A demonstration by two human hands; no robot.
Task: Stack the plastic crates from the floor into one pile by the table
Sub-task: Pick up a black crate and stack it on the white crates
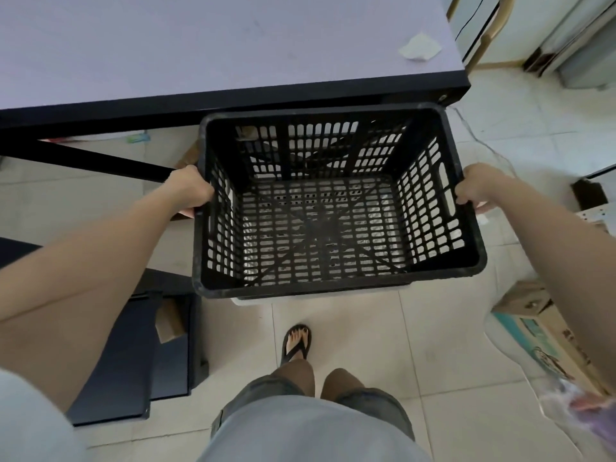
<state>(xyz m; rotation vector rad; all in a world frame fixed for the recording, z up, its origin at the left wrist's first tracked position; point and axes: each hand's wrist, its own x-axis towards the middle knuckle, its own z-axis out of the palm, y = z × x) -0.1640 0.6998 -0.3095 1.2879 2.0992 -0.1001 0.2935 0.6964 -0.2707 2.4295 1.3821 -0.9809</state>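
While you stand facing the surface [200, 45], both of your hands are clamped on the short ends of a black crate [336, 208]. Your left hand [190, 191] wraps the rim at the crate's left end, fingers curled over the edge and closed tight. Your right hand [475, 188] does the same at the right end, beside the long handle slot in that wall, with the fingers hooked inward over the rim. The crate sits level between your hands, open side up, nothing inside it, its slotted floor and walls letting the pale floor [383, 345] show through. Its far rim lies just under the dark front edge of the surface, close to the surface's right corner. Below the crate's near edge a thin strip of a lighter crate [253, 300] peeks out; you cannot tell whether the black one already rests on it or is apart from it. Beyond your right hand, on the surface, lies a crumpled white tissue [420, 48]. Below your left forearm stands a dark blue box [133, 355] on the floor. Below your right forearm a cardboard carton [546, 335] sits by some clear plastic. Your sandalled foot [296, 341] is planted on the tiles nearer you than the crate.
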